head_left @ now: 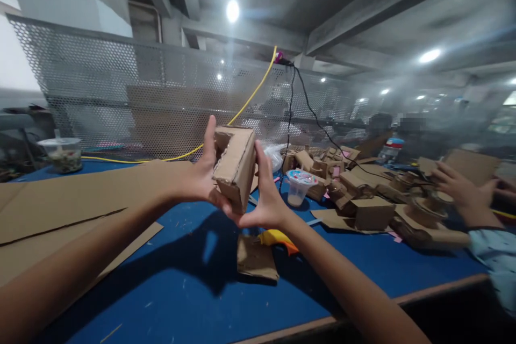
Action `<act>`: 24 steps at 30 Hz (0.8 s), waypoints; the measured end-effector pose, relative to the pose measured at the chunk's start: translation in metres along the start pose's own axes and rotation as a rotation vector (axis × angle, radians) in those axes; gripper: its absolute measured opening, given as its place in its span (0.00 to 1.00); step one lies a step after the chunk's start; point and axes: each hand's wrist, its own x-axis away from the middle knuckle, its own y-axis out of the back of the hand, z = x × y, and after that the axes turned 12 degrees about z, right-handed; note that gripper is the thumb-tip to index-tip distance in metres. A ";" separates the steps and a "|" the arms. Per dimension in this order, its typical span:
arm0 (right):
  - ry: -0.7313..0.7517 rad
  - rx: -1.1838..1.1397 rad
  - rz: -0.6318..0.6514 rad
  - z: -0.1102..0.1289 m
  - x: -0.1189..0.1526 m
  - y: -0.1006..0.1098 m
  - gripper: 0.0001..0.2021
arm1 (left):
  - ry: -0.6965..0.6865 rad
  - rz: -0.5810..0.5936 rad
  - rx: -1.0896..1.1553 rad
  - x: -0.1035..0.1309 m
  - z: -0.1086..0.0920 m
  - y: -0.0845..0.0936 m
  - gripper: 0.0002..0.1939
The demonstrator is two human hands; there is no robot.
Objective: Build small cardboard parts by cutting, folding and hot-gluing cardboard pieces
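Observation:
Between my two hands, raised above the blue table, is a small cardboard box with an opening on its upper left side. My left hand grips its left side and underside, one finger pointing up. From the right, my right hand presses on the box's right side and bottom. Below them a square cardboard piece lies flat on the table. Beside it is a yellow and orange tool handle, partly hidden by my right forearm.
Large cardboard sheets cover the table's left. A lidded plastic cup stands behind my right hand; cardboard assemblies are heaped farther right. Another person's hand holds cardboard there. A food tub sits far left, before a perforated metal screen.

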 end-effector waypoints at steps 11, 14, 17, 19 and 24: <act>0.025 0.060 -0.050 0.008 0.018 -0.017 0.78 | -0.150 0.101 -0.086 0.001 -0.015 -0.021 0.79; 0.047 0.044 -0.075 0.013 0.019 -0.019 0.76 | -0.178 0.096 -0.189 -0.001 -0.023 -0.021 0.75; 0.041 0.037 -0.067 0.017 0.020 -0.023 0.74 | -0.187 0.049 -0.277 0.001 -0.029 -0.021 0.72; 0.030 0.018 -0.054 0.016 0.021 -0.026 0.74 | -0.132 0.036 -0.327 0.004 -0.029 -0.022 0.71; 0.031 -0.015 0.072 0.008 0.018 -0.008 0.70 | -0.030 -0.043 -0.590 0.011 -0.016 -0.014 0.76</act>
